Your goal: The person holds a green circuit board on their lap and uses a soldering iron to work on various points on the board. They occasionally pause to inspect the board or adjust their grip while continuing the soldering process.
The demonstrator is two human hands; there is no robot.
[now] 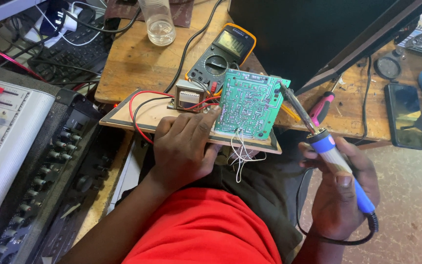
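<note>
Inspector: Where does the circuit board (251, 101) sit?

Assessor: Tilted up on a wooden panel (137, 115), solder side showing, just in front of the multimeter (223, 54). A small transformer (187, 95) stands just left of the board, joined by red and black wires (140, 105); thin white wires (240, 151) hang below it.

Inspector: The hands?

Assessor: The left hand (184, 146) lies over the panel, fingertips touching the board's lower left edge; a loose, steadying grip. The right hand (340, 188) is closed around the soldering iron (326, 146), its tip at the board's right edge.

Inspector: Handling?

Assessor: I judge the board light, stiff and fragile. Best held by its edges, away from the joints and the hot tip.
</note>
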